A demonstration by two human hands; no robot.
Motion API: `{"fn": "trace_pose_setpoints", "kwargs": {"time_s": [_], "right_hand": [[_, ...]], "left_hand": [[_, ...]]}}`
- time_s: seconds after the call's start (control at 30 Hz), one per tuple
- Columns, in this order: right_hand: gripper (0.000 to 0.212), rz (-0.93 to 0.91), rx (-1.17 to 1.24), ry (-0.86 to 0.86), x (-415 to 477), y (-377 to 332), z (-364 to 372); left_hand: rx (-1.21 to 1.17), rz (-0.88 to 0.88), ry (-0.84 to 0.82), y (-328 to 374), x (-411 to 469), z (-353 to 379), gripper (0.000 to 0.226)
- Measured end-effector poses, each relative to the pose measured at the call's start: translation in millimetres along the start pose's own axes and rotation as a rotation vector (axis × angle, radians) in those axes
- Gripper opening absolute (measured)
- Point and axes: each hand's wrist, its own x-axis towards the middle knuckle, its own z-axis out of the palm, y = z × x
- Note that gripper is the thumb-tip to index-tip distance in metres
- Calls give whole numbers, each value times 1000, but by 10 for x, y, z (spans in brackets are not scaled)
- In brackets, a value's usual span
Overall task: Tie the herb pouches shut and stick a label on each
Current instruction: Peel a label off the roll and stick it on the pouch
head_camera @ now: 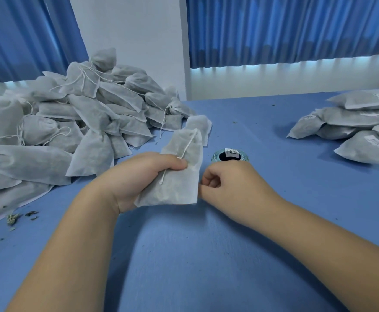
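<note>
My left hand grips a white mesh herb pouch around its middle, just above the blue table. A white drawstring runs down the pouch's front and under my thumb. My right hand sits right beside the pouch's right edge with its fingers curled; whether it pinches the edge or a string I cannot tell. A roll of labels with a blue backing lies just behind my right hand. A second pouch lies flat behind the held one.
A big heap of unlabelled pouches fills the left of the blue table. A smaller stack of labelled pouches lies at the right. Loose herb crumbs are scattered at the left edge. Blue curtains hang behind.
</note>
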Motion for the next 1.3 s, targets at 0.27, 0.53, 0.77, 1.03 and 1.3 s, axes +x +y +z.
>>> {"fn": "trace_pose_setpoints", "kwargs": {"time_s": [0.27, 0.53, 0.77, 1.03, 1.3], "right_hand": [[14, 43, 32, -78, -6, 0, -66], [19, 228, 131, -479, -3, -26, -402], [10, -46, 646, -108, 3, -105, -682], [7, -149, 1001, -39, -42, -212, -510], [17, -108, 916, 79, -24, -130, -451]], "left_hand": [[-12, 15, 42, 4, -18, 5, 49], [5, -7, 115, -28, 9, -53, 47], [-136, 98, -8, 7, -27, -47, 47], [24, 151, -274, -21, -63, 300, 19], [-63, 138, -341, -16, -46, 297, 22]]}}
